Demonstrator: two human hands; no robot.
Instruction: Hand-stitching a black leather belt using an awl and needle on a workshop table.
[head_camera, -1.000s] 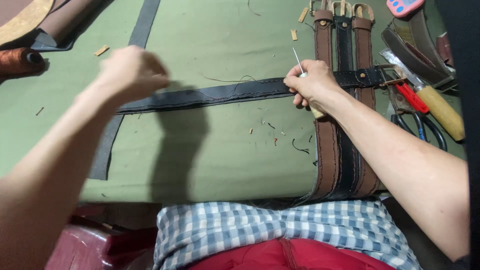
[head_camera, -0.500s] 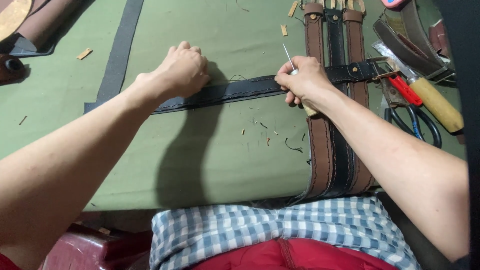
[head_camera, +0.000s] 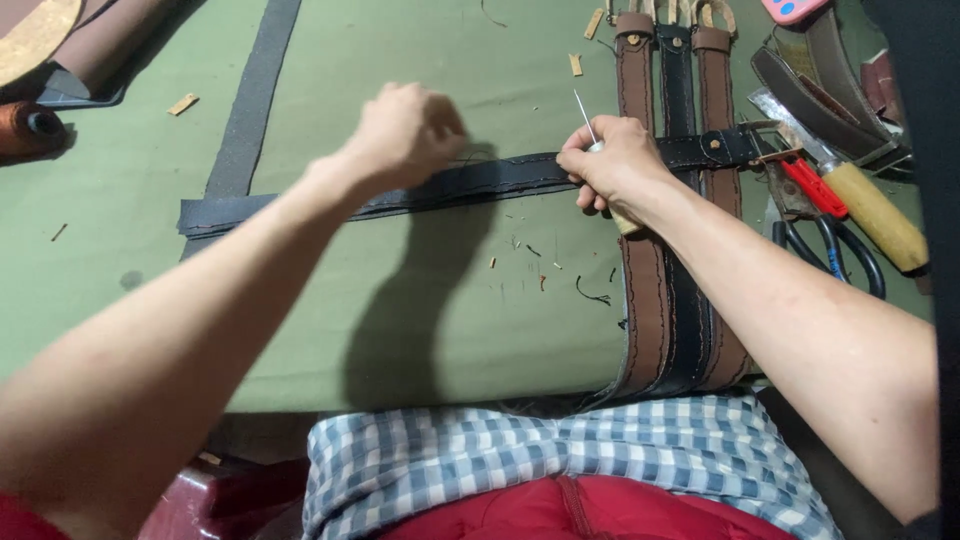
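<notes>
A black leather belt (head_camera: 470, 180) lies across a green cloth-covered table (head_camera: 400, 300). My left hand (head_camera: 405, 130) hovers closed just above the belt's middle, seemingly pinching a thin thread that is hard to make out. My right hand (head_camera: 615, 165) rests on the belt further right and grips an awl (head_camera: 600, 150) with a pale wooden handle, its thin metal point sticking up past my fingers. The belt's buckle end (head_camera: 740, 145) crosses three other belts.
Two brown belts (head_camera: 640, 290) and a black one (head_camera: 685, 300) run from the far edge toward me. Scissors (head_camera: 830, 250), a red-handled tool (head_camera: 810, 185), a wooden-handled knife (head_camera: 870, 210) and strap pieces lie at right. A dark strip (head_camera: 250, 100) lies upper left. Thread scraps dot the cloth.
My left hand swung from the left over to the belt's middle, then lifted slightly above it. My right hand stayed on the belt with the awl.
</notes>
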